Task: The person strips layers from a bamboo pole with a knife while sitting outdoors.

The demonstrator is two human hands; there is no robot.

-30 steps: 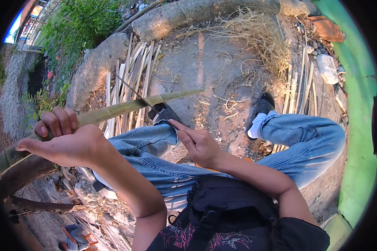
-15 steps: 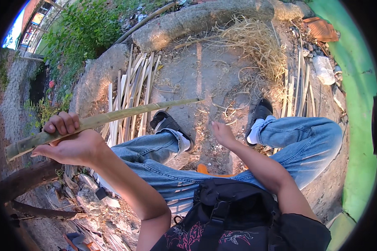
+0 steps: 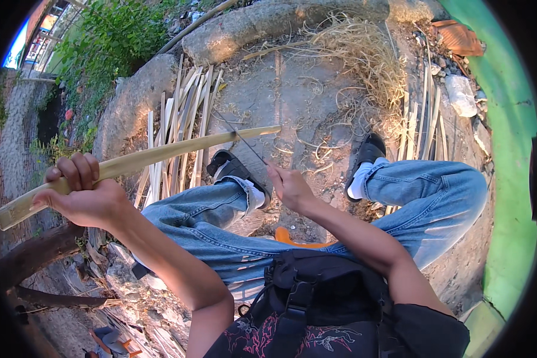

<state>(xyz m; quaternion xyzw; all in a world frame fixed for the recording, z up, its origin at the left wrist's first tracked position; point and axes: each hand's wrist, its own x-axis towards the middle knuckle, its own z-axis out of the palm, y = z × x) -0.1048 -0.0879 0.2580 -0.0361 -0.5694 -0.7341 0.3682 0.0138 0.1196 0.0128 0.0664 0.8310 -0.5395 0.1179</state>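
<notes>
My left hand [image 3: 86, 191] is closed around the near end of a long split bamboo strip [image 3: 161, 154]. The strip slants up to the right across the space before my left knee, its pale side showing. In my right hand [image 3: 292, 190], between my knees, is a knife with a thin dark blade [image 3: 249, 147]. Its blade crosses the strip near the far end and seems to rest against it; most of the handle is hidden in my fingers.
Cut strips [image 3: 188, 113] lie in a pile beyond my left foot, with more strips [image 3: 423, 128] at the right. Curly shavings [image 3: 373, 68] heap up ahead, near a stone ledge [image 3: 280, 24]. A green wall [image 3: 510, 161] bounds the right; a dark log [image 3: 39, 256] lies left.
The bamboo strip has rolled over, from its greenish jointed side to a paler one, and shifted slightly left. My right hand has moved left and upward, bringing the knife blade across the strip.
</notes>
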